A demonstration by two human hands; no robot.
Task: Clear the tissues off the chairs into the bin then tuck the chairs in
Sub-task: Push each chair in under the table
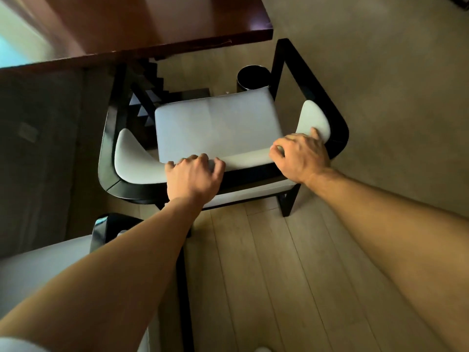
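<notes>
Two hands (193,177) (300,158) gripping one chair (218,123) back, one bin (252,77) beyond

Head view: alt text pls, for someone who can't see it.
Both hands, left hand and right hand, grip the curved back of a black armchair with a bare white seat, facing a dark wooden table. A black bin stands on the floor beyond it; a second chair sits lower left.

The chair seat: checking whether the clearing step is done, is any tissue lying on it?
No, the pale cushion of the chair shows bare, and both the left hand and right hand grip its backrest.
</notes>
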